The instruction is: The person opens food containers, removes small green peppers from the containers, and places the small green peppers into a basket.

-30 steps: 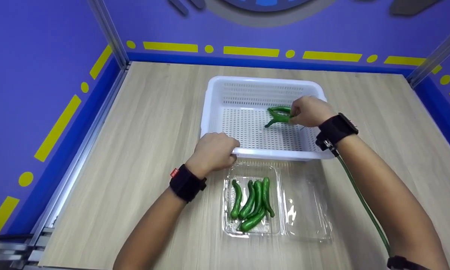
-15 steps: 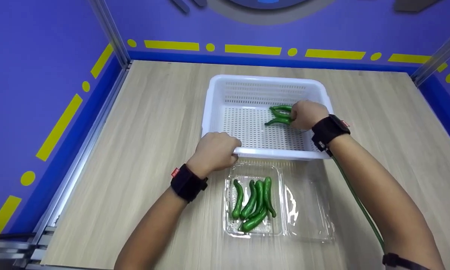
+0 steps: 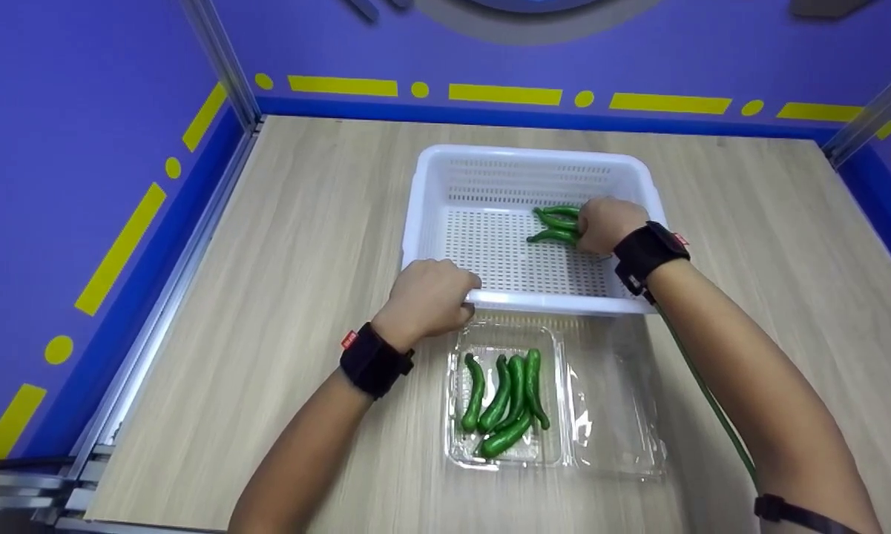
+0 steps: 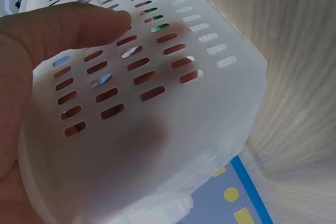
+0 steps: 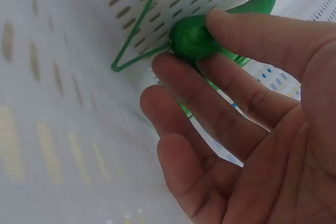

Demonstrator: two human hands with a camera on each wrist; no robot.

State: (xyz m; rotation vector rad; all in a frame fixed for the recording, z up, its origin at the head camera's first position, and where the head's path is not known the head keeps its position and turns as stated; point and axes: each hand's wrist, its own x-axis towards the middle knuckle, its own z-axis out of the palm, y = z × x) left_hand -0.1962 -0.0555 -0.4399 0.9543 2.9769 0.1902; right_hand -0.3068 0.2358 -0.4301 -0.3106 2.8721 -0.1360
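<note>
A white plastic basket (image 3: pixel 482 298) with a slotted floor and walls stands on the table. My left hand (image 3: pixel 432 297) grips its rim at the near left corner, thumb against the slotted wall in the left wrist view. Inside the basket, toward the right, my right hand (image 3: pixel 610 225) pinches a green chili pepper (image 5: pixel 194 38) between thumb and fingers. The pepper's thin bent stem (image 5: pixel 126 43) points at the basket wall in the right wrist view. Other green peppers (image 3: pixel 560 211) lie beside it, partly hidden by the hand.
In front of the basket lies an opened clear plastic clamshell box (image 3: pixel 560 393). Several green peppers (image 3: pixel 516 386) rest in its left half, and its lid (image 3: pixel 616 415) lies flat to the right. Purple-blue walls (image 3: pixel 490 44) border the table (image 3: pixel 304 222).
My right hand has lowered a little with the pepper, which now lies nearly level alongside the others in the basket. My left hand keeps its grip on the rim.
</note>
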